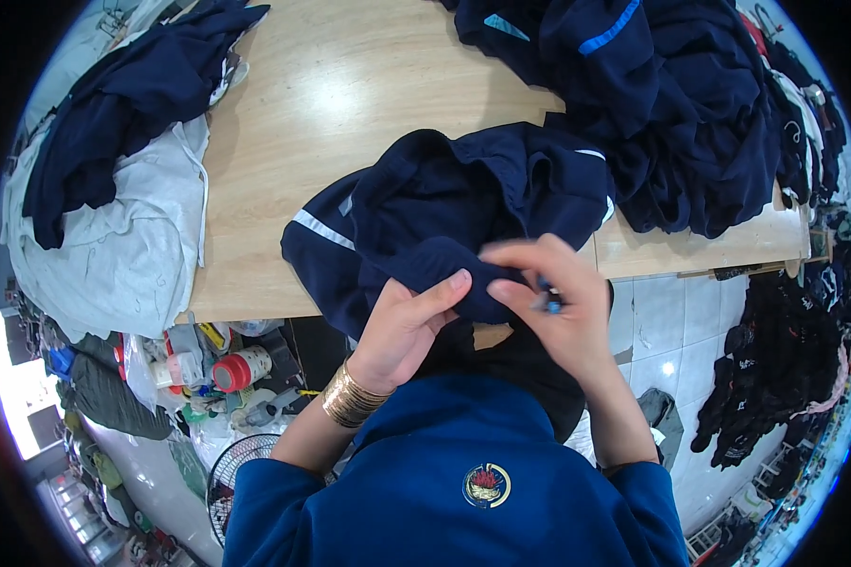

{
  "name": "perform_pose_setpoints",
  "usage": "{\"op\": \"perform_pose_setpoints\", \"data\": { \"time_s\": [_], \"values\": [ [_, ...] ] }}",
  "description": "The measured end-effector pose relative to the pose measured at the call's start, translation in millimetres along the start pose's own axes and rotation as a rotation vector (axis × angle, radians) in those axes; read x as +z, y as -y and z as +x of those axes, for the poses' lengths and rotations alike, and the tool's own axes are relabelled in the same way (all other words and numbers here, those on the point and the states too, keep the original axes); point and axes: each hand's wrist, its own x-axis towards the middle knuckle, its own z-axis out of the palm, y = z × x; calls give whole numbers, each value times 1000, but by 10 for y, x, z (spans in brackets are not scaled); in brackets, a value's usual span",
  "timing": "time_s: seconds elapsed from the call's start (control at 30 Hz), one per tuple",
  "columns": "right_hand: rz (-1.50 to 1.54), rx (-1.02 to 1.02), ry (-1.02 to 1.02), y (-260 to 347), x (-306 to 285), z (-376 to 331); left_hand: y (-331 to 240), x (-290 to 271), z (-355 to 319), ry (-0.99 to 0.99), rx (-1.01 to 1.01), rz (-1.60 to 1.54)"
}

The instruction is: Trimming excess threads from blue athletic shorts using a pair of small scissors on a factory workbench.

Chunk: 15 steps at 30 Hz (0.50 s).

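Your left hand (402,326) and right hand (558,302) pinch a fold of the navy garment (444,203), fingers clenched on it at the tabletop (284,123) near edge. A small blue object in your right hand is mostly hidden. Bare wood lies beyond the garment.

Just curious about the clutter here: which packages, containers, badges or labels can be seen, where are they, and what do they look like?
Round embroidered badge: on the person's blue top, lower middle; gold ring, red centre.
Cylindrical container: below the table edge, lower left; pale body, red cap.
Yellow packet: just under the table edge, left; too small to tell more.
No screens or signs.
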Motion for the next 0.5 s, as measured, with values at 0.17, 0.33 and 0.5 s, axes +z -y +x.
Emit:
{"op": "perform_pose_setpoints", "data": {
  "time_s": [0.17, 0.33, 0.5],
  "values": [
    [-31, 9, -314, -216, -58, -4, 34, -42, 31, 32, 35, 50],
    [-234, 198, -127, -80, -42, -42, -60, 7, 1, 59, 28, 21],
    [-611, 42, -51, -105, -103, -96, -100, -29, -53, 104, 65, -15]
  ]
}}
